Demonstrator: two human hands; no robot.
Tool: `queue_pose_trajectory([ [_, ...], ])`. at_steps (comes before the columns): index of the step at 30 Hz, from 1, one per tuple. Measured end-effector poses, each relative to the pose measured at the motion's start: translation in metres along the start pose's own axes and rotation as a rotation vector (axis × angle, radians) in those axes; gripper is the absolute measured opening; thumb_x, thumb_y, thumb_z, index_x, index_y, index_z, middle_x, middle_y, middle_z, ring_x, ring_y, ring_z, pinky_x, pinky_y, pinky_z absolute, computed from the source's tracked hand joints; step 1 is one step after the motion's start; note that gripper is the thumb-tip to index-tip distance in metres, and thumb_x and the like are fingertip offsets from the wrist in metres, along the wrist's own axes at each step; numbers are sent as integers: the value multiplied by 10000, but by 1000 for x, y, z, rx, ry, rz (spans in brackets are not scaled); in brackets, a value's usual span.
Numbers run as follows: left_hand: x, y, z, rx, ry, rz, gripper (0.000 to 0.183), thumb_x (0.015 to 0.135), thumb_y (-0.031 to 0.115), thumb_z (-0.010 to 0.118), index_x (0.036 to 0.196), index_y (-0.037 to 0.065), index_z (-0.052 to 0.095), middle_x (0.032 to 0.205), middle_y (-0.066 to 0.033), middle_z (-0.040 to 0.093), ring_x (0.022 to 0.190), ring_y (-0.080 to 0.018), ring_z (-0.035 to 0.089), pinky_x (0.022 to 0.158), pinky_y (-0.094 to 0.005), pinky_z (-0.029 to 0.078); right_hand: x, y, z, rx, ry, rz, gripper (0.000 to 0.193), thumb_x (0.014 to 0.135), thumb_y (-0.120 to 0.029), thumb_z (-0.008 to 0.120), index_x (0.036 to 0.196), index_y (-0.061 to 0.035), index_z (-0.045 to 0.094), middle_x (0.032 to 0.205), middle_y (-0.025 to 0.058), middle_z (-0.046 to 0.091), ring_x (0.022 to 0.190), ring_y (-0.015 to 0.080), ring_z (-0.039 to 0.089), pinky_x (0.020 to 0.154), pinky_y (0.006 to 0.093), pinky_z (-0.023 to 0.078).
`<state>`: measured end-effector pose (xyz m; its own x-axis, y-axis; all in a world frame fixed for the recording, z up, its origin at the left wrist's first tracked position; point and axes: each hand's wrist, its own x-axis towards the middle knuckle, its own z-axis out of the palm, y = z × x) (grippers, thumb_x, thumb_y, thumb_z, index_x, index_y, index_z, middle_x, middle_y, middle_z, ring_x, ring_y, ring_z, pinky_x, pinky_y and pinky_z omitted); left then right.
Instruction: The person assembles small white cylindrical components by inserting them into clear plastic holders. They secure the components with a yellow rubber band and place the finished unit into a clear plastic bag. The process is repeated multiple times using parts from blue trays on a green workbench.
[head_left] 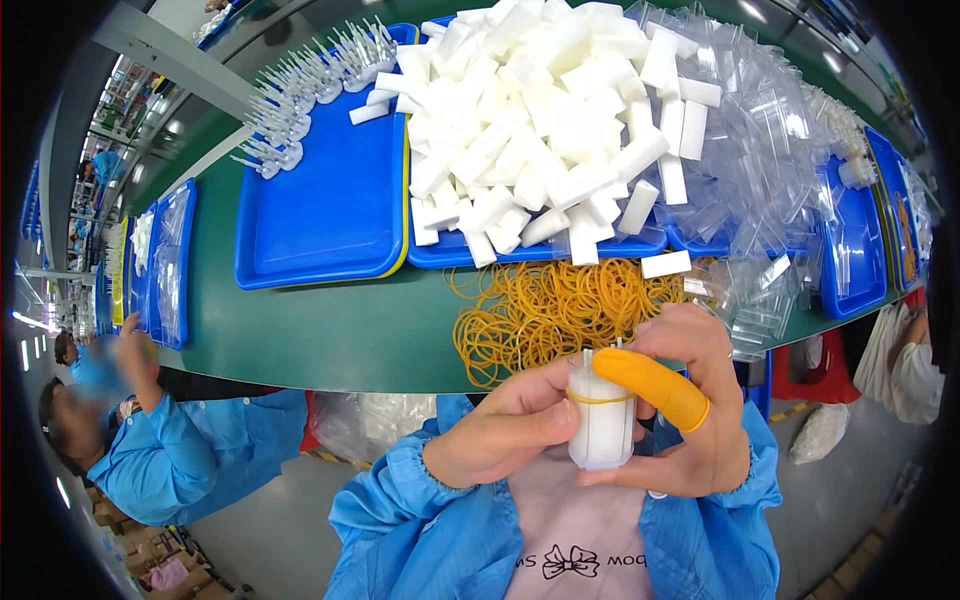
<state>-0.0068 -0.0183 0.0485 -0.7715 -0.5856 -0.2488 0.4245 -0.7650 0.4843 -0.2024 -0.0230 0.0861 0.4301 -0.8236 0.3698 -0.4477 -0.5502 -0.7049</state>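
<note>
Between my two hands, in front of my chest, is a small white cylindrical piece (602, 432) with clear strips around its side and thin pins showing at its top. A yellow rubber band circles its upper part. My left hand (515, 425) grips it from the left, thumb against the side. My right hand (700, 400) holds it from the right, with an orange finger cot (655, 388) on the index finger, which lies over the top, and the thumb near the base. Just beyond my hands lies a heap of yellow rubber bands (560, 305) on the green table (300, 335).
White foam blocks (540, 110) pile high on a blue tray behind the bands. Clear plastic strips (760, 150) are heaped to their right. A blue tray (325, 215) at the left carries pronged pieces (285, 115) along its edge. A co-worker in blue (200, 440) sits at far left.
</note>
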Motion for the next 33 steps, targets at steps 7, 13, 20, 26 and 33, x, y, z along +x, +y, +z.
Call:
queue_pose_trajectory([
  [7,3,-4,-2,-38,-17,42,667,834,376,655,1334,35,374,1228,-115,528,1119,-198,538,961,-331,417,3,2,-2,-12,19,-4,643,572,-343,816,1097,-35,611,1069,103,528,983,306,517,879,461,385],
  [13,5,-6,-2,-90,-95,51,725,782,395,707,1319,25,388,1206,-118,547,1120,-197,537,970,-335,410,3,9,-2,169,1,-22,664,564,-308,835,1114,-21,597,1047,118,539,979,300,524,886,457,386],
  [20,7,-2,-3,4,10,52,750,755,382,737,1316,29,386,1219,-109,530,1140,-174,512,982,-327,395,0,6,4,87,70,12,661,577,-327,820,1125,-33,598,1105,114,514,1052,295,489,941,473,346],
  [26,9,-16,-5,2,49,147,737,776,369,719,1328,34,365,1212,-84,512,1121,-162,512,962,-315,402,-2,8,1,-68,-27,-21,631,607,-335,785,1137,-49,596,1093,104,508,1076,299,481,952,493,333],
  [33,11,-8,-6,40,7,94,729,804,358,689,1346,33,326,1212,-79,511,1105,-155,516,947,-302,406,0,7,2,16,32,5,605,607,-348,783,1105,-49,614,1080,97,513,1006,287,507,941,495,346],
])
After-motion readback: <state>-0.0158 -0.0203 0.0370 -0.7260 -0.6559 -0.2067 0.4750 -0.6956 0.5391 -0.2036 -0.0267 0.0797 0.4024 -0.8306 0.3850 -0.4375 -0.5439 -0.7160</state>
